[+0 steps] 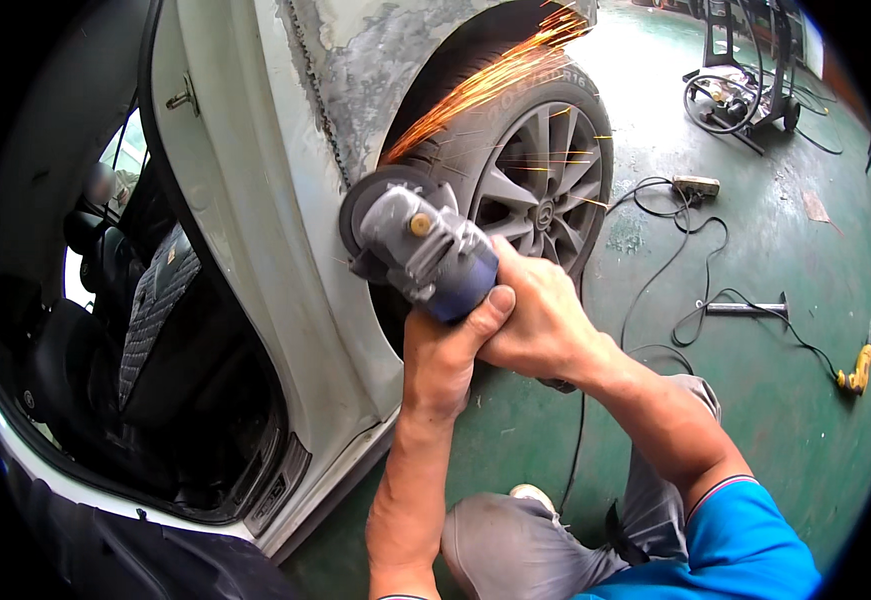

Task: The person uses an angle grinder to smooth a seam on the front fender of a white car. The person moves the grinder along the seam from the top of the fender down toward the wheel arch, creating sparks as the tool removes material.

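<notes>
An angle grinder (417,248) with a grey head and blue body is pressed against the edge of a white car's rear wheel arch (355,70), whose paint is sanded to bare grey metal. Orange sparks (485,80) stream up and right over the tyre. My left hand (447,352) grips the grinder body from below. My right hand (538,318) wraps the rear of the body from the right. Both forearms come up from the lower edge.
The car's rear wheel (543,180) has a grey alloy rim. An open door frame (215,300) shows dark seats (150,320) inside. On the green floor lie black cables (670,270), a power strip (695,186), a yellow drill (857,372) and a wheeled cart (745,80).
</notes>
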`<move>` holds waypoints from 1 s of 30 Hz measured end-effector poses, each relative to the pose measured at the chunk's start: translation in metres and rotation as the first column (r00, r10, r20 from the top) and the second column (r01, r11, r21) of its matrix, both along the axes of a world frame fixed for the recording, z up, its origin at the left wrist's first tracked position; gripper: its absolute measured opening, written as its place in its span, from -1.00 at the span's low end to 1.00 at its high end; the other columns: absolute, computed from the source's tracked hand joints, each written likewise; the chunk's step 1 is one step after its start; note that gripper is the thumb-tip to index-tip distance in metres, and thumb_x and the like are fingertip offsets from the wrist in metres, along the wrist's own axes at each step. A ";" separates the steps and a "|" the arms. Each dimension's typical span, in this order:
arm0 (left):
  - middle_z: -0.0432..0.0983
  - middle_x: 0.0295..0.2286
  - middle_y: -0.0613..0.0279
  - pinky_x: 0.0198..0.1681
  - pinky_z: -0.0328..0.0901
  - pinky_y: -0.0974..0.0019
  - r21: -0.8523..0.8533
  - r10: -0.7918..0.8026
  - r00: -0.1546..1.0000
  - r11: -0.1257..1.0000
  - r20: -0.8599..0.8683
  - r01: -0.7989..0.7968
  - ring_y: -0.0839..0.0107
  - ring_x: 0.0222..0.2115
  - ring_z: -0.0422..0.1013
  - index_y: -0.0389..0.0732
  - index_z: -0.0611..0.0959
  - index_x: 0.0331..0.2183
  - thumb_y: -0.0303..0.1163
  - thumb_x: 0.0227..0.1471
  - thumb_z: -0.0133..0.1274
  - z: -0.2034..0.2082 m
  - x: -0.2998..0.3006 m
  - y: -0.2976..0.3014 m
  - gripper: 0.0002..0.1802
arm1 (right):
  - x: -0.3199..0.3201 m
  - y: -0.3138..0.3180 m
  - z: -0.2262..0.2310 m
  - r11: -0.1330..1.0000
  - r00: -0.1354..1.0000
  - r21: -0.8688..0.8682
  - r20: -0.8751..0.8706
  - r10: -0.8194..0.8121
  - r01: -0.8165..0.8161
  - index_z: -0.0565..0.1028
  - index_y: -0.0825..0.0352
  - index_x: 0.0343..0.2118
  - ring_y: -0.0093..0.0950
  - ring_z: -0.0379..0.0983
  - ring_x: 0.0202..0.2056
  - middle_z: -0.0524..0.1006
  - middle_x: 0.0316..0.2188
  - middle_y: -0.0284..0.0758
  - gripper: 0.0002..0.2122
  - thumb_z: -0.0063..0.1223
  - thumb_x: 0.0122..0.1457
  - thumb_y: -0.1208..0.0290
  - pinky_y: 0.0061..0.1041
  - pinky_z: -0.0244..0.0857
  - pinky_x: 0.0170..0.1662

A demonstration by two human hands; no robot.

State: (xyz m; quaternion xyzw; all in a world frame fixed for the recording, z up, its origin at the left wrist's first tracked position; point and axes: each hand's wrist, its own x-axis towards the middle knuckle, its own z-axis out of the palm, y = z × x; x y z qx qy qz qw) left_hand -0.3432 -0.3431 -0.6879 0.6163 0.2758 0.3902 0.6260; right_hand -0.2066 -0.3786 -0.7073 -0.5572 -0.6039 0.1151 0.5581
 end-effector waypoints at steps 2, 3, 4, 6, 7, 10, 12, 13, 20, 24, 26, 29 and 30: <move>0.62 -0.17 0.21 0.02 0.35 0.33 0.029 0.022 0.999 0.999 -0.030 -0.021 0.47 -0.14 0.49 -0.36 0.66 -0.07 -0.27 0.11 0.34 -0.014 -0.008 -0.003 -0.56 | -0.009 -0.002 -0.021 0.998 1.000 -0.061 -0.019 0.022 -0.023 0.33 0.43 -0.28 0.16 0.54 -0.38 0.55 -0.51 0.06 -0.62 0.22 -0.08 0.32 0.03 0.41 -0.32; 0.62 -0.16 0.21 0.03 0.35 0.33 0.007 0.055 0.998 0.998 -0.043 -0.055 0.45 -0.13 0.50 -0.36 0.66 -0.06 -0.26 0.11 0.34 -0.021 -0.009 -0.009 -0.55 | -0.013 -0.004 -0.033 0.995 0.999 -0.096 -0.020 0.025 -0.026 0.34 0.43 -0.27 0.16 0.54 -0.37 0.56 -0.51 0.07 -0.63 0.20 -0.06 0.32 0.04 0.41 -0.31; 0.62 -0.16 0.20 0.04 0.35 0.33 -0.017 0.062 0.996 0.998 -0.071 -0.063 0.44 -0.13 0.51 -0.36 0.66 -0.05 -0.27 0.10 0.35 -0.026 -0.015 -0.014 -0.54 | -0.019 -0.009 -0.040 0.993 0.997 -0.114 -0.069 0.026 -0.034 0.34 0.43 -0.27 0.16 0.54 -0.37 0.56 -0.51 0.07 -0.63 0.20 -0.05 0.30 0.04 0.40 -0.31; 0.62 -0.15 0.18 0.04 0.36 0.33 -0.026 0.062 0.990 0.997 -0.127 -0.066 0.43 -0.13 0.51 -0.37 0.65 -0.04 -0.28 0.10 0.36 -0.029 -0.019 -0.019 -0.53 | -0.031 -0.012 -0.053 0.995 0.977 -0.082 -0.211 0.031 -0.050 0.35 0.42 -0.26 0.16 0.54 -0.35 0.57 -0.49 0.08 -0.62 0.21 -0.02 0.28 0.04 0.40 -0.28; 0.63 -0.14 0.18 0.04 0.36 0.33 -0.009 0.060 0.987 0.998 -0.152 -0.062 0.43 -0.13 0.52 -0.37 0.65 -0.04 -0.28 0.09 0.36 -0.028 -0.021 -0.020 -0.53 | -0.036 -0.011 -0.060 0.998 0.968 -0.045 -0.246 0.041 -0.054 0.35 0.42 -0.24 0.17 0.54 -0.35 0.57 -0.48 0.08 -0.61 0.22 -0.02 0.28 0.04 0.40 -0.28; 0.63 -0.14 0.16 0.03 0.38 0.32 0.018 0.082 0.972 0.997 -0.220 -0.080 0.43 -0.14 0.53 -0.38 0.65 -0.05 -0.30 0.08 0.37 -0.029 -0.028 -0.017 -0.53 | -0.046 -0.008 -0.067 0.996 0.933 0.019 -0.347 0.091 -0.089 0.37 0.41 -0.18 0.18 0.53 -0.30 0.58 -0.43 0.09 -0.58 0.25 -0.03 0.30 0.04 0.40 -0.24; 0.64 -0.15 0.16 0.01 0.39 0.32 0.032 0.111 0.965 0.994 -0.236 -0.106 0.43 -0.15 0.53 -0.39 0.66 -0.07 -0.31 0.07 0.38 -0.028 -0.030 -0.014 -0.54 | -0.049 -0.002 -0.066 0.994 0.913 0.020 -0.393 0.111 -0.112 0.37 0.41 -0.16 0.18 0.53 -0.29 0.58 -0.42 0.10 -0.57 0.26 -0.04 0.30 0.04 0.40 -0.22; 0.64 -0.16 0.15 0.01 0.39 0.32 0.038 0.129 0.964 0.992 -0.231 -0.124 0.43 -0.16 0.54 -0.39 0.66 -0.07 -0.31 0.07 0.38 -0.028 -0.030 -0.012 -0.54 | -0.051 0.001 -0.065 0.992 0.903 0.019 -0.413 0.122 -0.125 0.37 0.41 -0.16 0.18 0.53 -0.28 0.58 -0.41 0.10 -0.56 0.26 -0.04 0.30 0.04 0.40 -0.21; 0.65 -0.18 0.15 0.00 0.39 0.32 0.137 0.149 0.948 0.984 -0.281 -0.114 0.43 -0.17 0.54 -0.40 0.67 -0.09 -0.31 0.06 0.38 -0.002 -0.022 -0.007 -0.55 | -0.044 0.011 -0.050 0.989 0.903 0.022 -0.404 0.144 -0.148 0.36 0.42 -0.18 0.21 0.52 -0.27 0.57 -0.41 0.14 -0.62 0.17 -0.02 0.34 0.06 0.37 -0.20; 0.66 -0.20 0.15 -0.01 0.40 0.31 0.153 0.189 0.933 0.977 -0.306 -0.148 0.43 -0.17 0.54 -0.40 0.69 -0.11 -0.29 0.06 0.38 -0.010 -0.026 -0.009 -0.56 | -0.048 0.011 -0.056 0.986 0.889 0.058 -0.426 0.167 -0.157 0.36 0.42 -0.19 0.22 0.51 -0.28 0.56 -0.44 0.13 -0.62 0.19 -0.01 0.32 0.05 0.38 -0.21; 0.66 -0.20 0.14 -0.01 0.40 0.31 0.131 0.182 0.940 0.980 -0.289 -0.149 0.42 -0.17 0.55 -0.40 0.68 -0.11 -0.28 0.06 0.38 -0.006 -0.022 -0.010 -0.55 | -0.047 0.011 -0.056 0.986 0.885 0.051 -0.435 0.167 -0.161 0.37 0.42 -0.18 0.23 0.51 -0.27 0.57 -0.45 0.13 -0.62 0.19 -0.01 0.32 0.05 0.38 -0.20; 0.66 -0.20 0.13 -0.02 0.40 0.30 0.161 0.173 0.932 0.979 -0.319 -0.127 0.41 -0.17 0.55 -0.40 0.68 -0.11 -0.27 0.06 0.38 0.002 -0.017 -0.007 -0.54 | -0.042 0.013 -0.049 0.983 0.875 0.050 -0.451 0.179 -0.176 0.37 0.43 -0.16 0.23 0.51 -0.26 0.57 -0.43 0.13 -0.61 0.17 -0.02 0.33 0.05 0.39 -0.18; 0.66 -0.20 0.13 -0.01 0.40 0.31 0.165 0.185 0.918 0.977 -0.350 -0.134 0.41 -0.17 0.55 -0.41 0.68 -0.11 -0.27 0.06 0.38 -0.001 -0.019 -0.009 -0.54 | -0.044 0.011 -0.052 0.981 0.867 0.065 -0.460 0.190 -0.180 0.37 0.43 -0.16 0.23 0.51 -0.26 0.57 -0.42 0.14 -0.61 0.16 -0.01 0.33 0.05 0.39 -0.18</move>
